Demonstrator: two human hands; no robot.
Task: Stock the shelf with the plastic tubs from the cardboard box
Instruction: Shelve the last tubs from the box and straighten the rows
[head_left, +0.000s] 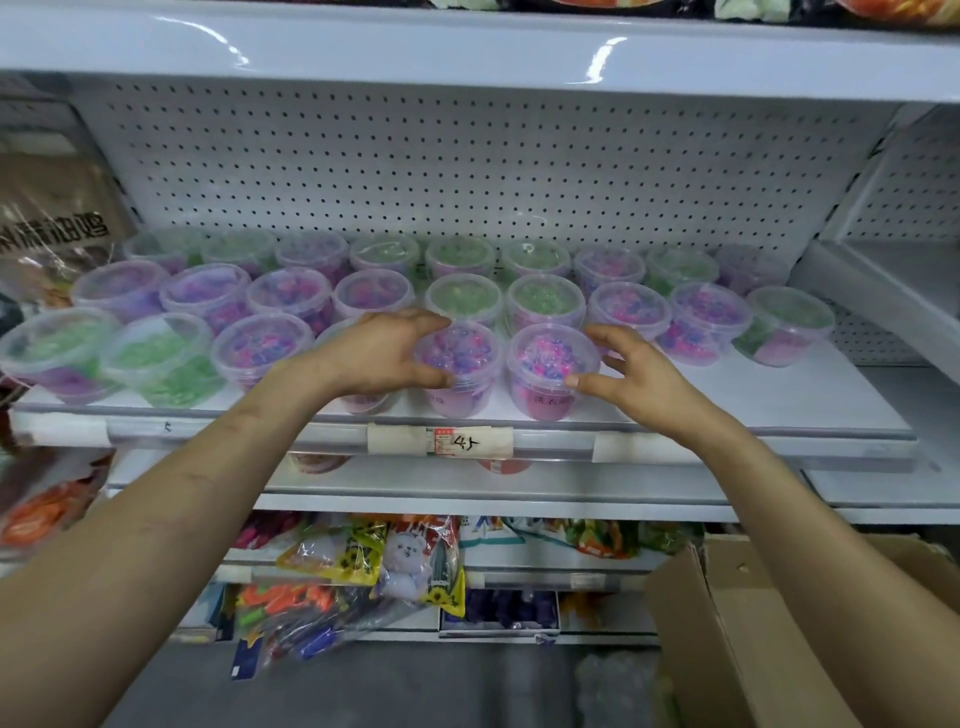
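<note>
Several clear plastic tubs of purple, pink and green beads stand in three rows on the white shelf (727, 405). My left hand (379, 353) wraps around a purple tub (462, 374) in the front row, thumb in front, fingers behind its rim. Just right of it stands another pink-purple tub (548, 371). My right hand (634, 371) hovers beside that tub with its fingers spread, thumb tip near the tub's side, holding nothing. The cardboard box (737, 634) shows at the bottom right, flaps up, its inside hidden.
A perforated white back panel (467, 171) closes the shelf behind. A price tag (465, 441) sits on the shelf's front strip. Bare shelf surface lies at the front right. Packets of goods (374, 561) fill lower shelves; a brown bag (52, 228) stands at the left.
</note>
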